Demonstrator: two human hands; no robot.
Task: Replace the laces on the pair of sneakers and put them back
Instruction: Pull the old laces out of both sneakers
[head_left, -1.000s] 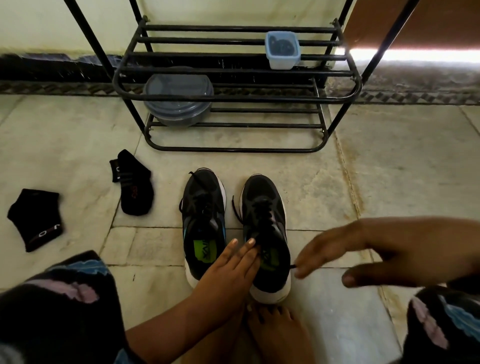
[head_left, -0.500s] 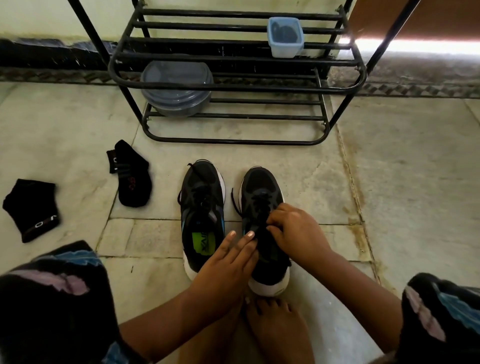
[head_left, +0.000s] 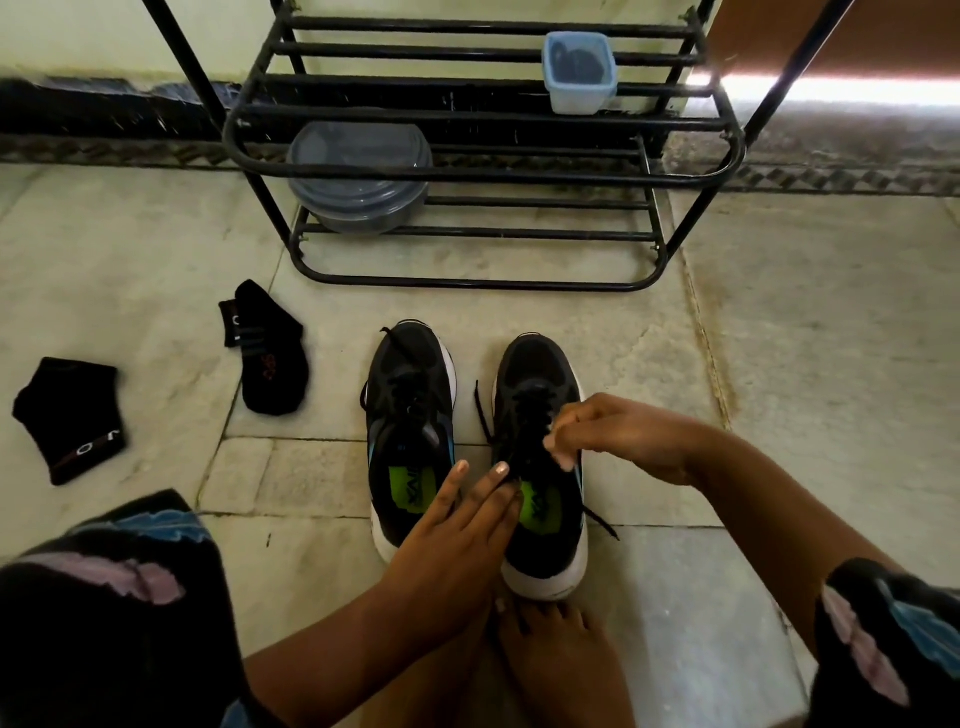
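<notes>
- The stone floor carries everything, with a patterned dark border along the wall at the back.
- A black metal shoe rack stands at the back, directly beyond the sneakers.
- A round grey container with a lid sits on the rack's lower shelf, at its left end; its contents cannot be made out.
- A small pale-blue tub, lidless, sits on the upper shelf towards the right, with something dark inside that is too blurred to name.
- The two black sneakers stand side by side in front of the rack, toes pointing at it: the left sneaker with its lace tied, the right sneaker between the person's hands, green insoles showing in both.
- Two black socks lie on the floor to the left, well apart from each other.
- The left hand rests on the inner side of the right sneaker's collar, fingers straight and together.
- The right hand is curled over the sneaker's tongue, fingertips pinching the black lace.
- The lace's loose ends trail off both sides of the shoe.
- Compared with half a second ago, the right hand has lifted slightly and the lace stands looser; the left hand has not moved.
</notes>
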